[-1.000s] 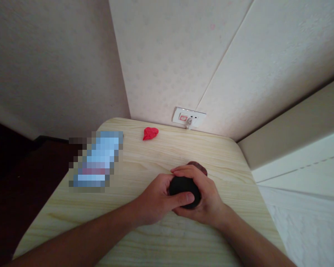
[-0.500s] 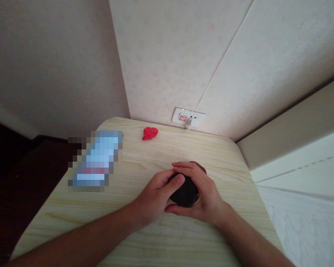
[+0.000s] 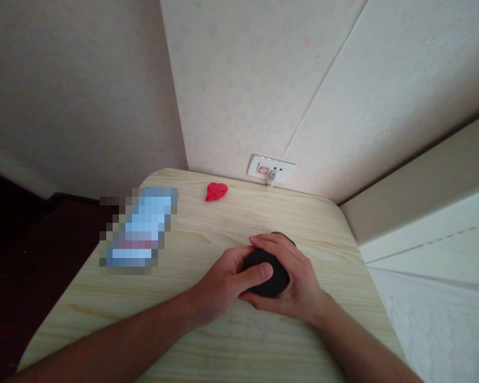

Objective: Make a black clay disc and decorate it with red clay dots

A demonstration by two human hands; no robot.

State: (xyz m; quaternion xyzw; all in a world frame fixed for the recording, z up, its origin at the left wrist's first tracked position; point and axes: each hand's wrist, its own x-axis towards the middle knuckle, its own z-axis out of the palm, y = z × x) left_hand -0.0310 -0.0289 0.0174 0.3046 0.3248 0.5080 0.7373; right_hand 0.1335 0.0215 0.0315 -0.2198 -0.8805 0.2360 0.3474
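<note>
Between both hands, low over the table or on it, is a black rounded object (image 3: 268, 279) with a smooth dull surface; its exact kind does not show. My left hand (image 3: 227, 279) grips it from the left, thumb lying across its top. On the right, my right hand (image 3: 297, 276) is curved around its far side and near edge. A dark reddish-brown edge (image 3: 284, 235) peeks out behind my right fingers; whether it belongs to the black object I cannot tell.
The pale wood-grain table (image 3: 231, 351) stands against the wall. A small crumpled red piece (image 3: 216, 191) lies near its back edge. At the left is a pixelated phone-like slab (image 3: 141, 226). A wall socket (image 3: 271, 169) holds a plug, and white furniture (image 3: 431, 229) borders the right.
My left thumb has slid slightly to the right over the black object, and the object shows a little more to the right. My right fingers have shifted slightly.
</note>
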